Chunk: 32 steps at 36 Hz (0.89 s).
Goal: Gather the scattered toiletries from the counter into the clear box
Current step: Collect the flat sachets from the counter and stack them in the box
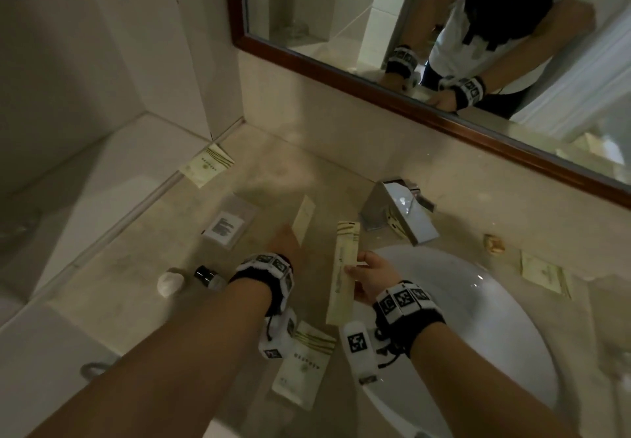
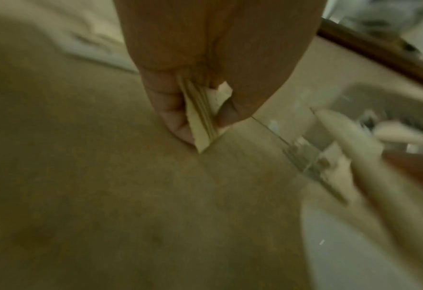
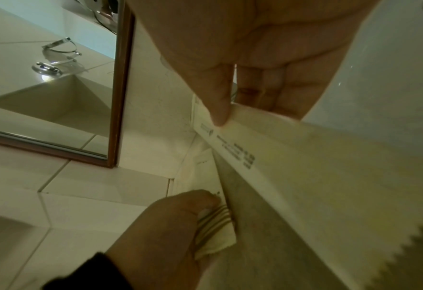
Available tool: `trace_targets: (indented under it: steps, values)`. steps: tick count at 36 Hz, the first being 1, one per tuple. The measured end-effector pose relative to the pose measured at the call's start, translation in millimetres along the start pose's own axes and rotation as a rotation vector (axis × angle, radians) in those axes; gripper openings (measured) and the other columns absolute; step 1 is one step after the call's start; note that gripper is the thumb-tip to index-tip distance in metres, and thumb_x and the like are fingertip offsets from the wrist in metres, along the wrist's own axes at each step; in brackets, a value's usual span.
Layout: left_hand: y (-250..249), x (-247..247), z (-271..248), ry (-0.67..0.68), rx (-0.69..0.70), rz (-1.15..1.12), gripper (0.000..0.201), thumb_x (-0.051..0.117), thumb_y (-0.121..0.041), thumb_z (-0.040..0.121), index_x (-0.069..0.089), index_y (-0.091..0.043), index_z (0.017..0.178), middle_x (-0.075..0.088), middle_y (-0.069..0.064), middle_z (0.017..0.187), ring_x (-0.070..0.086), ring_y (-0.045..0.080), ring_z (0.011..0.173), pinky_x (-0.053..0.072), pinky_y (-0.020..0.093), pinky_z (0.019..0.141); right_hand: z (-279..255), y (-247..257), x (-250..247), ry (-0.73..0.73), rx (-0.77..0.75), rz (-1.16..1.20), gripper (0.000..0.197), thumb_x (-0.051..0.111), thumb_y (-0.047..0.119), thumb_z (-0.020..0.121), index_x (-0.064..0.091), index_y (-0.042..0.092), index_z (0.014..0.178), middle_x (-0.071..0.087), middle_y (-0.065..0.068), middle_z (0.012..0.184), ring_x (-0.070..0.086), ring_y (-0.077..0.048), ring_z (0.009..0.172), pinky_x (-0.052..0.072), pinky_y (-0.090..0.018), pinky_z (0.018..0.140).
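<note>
My left hand [image 1: 285,243] pinches the striped end of a narrow cream packet [image 1: 304,217] between thumb and fingers [image 2: 178,121], just above the beige counter [image 1: 136,266]. My right hand [image 1: 367,275] grips a long cream packet [image 1: 345,270] with a sawtooth end [image 3: 304,166] near the sink's left rim. In the left wrist view a faint clear edge with a hinge [image 2: 304,162] lies just ahead of the held packet; I cannot tell whether it belongs to the clear box. More cream packets lie at the back corner [image 1: 206,164], near my wrists [image 1: 304,362] and right of the sink [image 1: 544,273].
A small labelled box [image 1: 228,224], a black-capped bottle [image 1: 206,275] and a white round item [image 1: 169,282] lie left of my left arm. The chrome faucet [image 1: 399,212] and white sink [image 1: 478,301] are on the right, a tan item [image 1: 494,243] beyond, the mirror [image 1: 444,120] behind.
</note>
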<state>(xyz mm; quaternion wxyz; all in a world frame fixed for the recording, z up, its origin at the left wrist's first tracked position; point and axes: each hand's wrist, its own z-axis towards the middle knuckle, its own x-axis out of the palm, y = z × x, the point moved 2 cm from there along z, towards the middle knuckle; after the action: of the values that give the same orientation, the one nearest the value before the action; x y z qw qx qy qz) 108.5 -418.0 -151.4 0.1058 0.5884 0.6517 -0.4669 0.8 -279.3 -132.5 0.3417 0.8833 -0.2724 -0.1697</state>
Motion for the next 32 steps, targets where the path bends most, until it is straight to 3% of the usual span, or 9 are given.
trace_targets:
  steps: [5,8,11,13,18,21,25,29,32]
  values:
    - [4.6,1.4,-23.2,0.065,0.079,-0.242,0.039,0.043,-0.020,0.100,0.045,-0.004,0.135,0.052,0.017,0.135,0.052,0.033,0.119,0.042,0.033,0.091,-14.0,13.7,3.7,0.036,-0.016,0.074,0.011,0.050,0.000,0.094,0.053,0.006,0.086,0.065,-0.012,0.082,0.065,-0.026,0.072,0.057,-0.038,0.058]
    - [3.8,-4.5,-37.9,0.057,0.111,-0.366,0.041,0.042,-0.030,0.101,0.048,-0.007,0.134,0.054,0.014,0.134,0.052,0.031,0.120,0.041,0.033,0.096,-19.1,24.7,4.1,0.060,-0.050,0.082,0.008,0.051,0.000,0.093,0.051,0.006,0.087,0.065,-0.013,0.083,0.067,-0.026,0.071,0.057,-0.034,0.051]
    - [2.2,-14.4,-48.9,0.062,0.132,-0.430,0.038,0.045,-0.032,0.099,0.055,-0.009,0.128,0.059,0.012,0.128,0.057,0.031,0.114,0.044,0.032,0.096,-27.3,36.0,4.9,0.068,-0.084,0.106,0.009,0.051,0.000,0.094,0.051,0.005,0.085,0.065,-0.015,0.082,0.067,-0.026,0.070,0.057,-0.034,0.051]
    - [-2.1,-20.2,-56.2,0.059,0.172,-0.475,0.035,0.049,-0.035,0.096,0.060,-0.011,0.119,0.064,0.013,0.120,0.062,0.033,0.105,0.050,0.042,0.095,-35.2,42.5,5.4,0.069,-0.106,0.123,0.012,0.050,0.000,0.094,0.052,0.004,0.083,0.065,-0.016,0.084,0.066,-0.028,0.073,0.056,-0.038,0.057]
    - [-17.5,-24.5,-75.0,0.055,0.230,-0.557,0.031,0.045,-0.031,0.098,0.059,-0.013,0.119,0.066,0.010,0.114,0.063,0.030,0.103,0.051,0.046,0.094,-55.4,51.4,1.6,0.072,-0.154,0.173,0.018,0.053,0.002,0.093,0.053,0.006,0.075,0.066,-0.015,0.082,0.066,-0.027,0.073,0.057,-0.039,0.061]
    - [-32.6,-23.6,-90.6,0.132,0.256,-0.638,0.029,0.041,-0.021,0.100,0.056,-0.010,0.122,0.065,0.015,0.117,0.062,0.032,0.106,0.051,0.046,0.096,-66.7,54.5,-6.2,0.040,-0.199,0.122,0.022,0.057,0.007,0.092,0.054,0.009,0.070,0.064,-0.011,0.075,0.062,-0.021,0.064,0.048,-0.030,0.052]
    - [-53.4,-19.9,-108.1,0.185,0.350,-0.609,0.014,0.049,-0.016,0.097,0.060,-0.016,0.106,0.067,0.006,0.096,0.064,0.024,0.089,0.054,0.038,0.086,-81.4,58.4,-21.7,0.000,-0.239,0.071,0.024,0.058,0.012,0.092,0.052,0.012,0.069,0.057,-0.008,0.070,0.053,-0.017,0.059,0.036,-0.026,0.048]
    - [-71.6,-11.8,-124.4,0.187,0.426,-0.583,0.004,0.058,-0.017,0.093,0.060,-0.014,0.092,0.066,0.004,0.086,0.063,0.017,0.077,0.055,0.027,0.069,-98.7,57.2,-45.1,-0.035,-0.298,0.114,0.024,0.056,0.010,0.093,0.051,0.011,0.069,0.056,-0.010,0.070,0.054,-0.020,0.060,0.042,-0.029,0.053]
    - [-85.9,-3.6,-139.1,0.235,0.436,-0.631,0.008,0.060,-0.013,0.092,0.061,-0.016,0.085,0.065,0.002,0.081,0.063,0.014,0.072,0.056,0.030,0.072,-111.7,51.8,-66.4,-0.036,-0.344,0.179,0.028,0.054,0.005,0.093,0.047,0.011,0.067,0.059,-0.007,0.060,0.058,-0.017,0.053,0.046,-0.028,0.052]
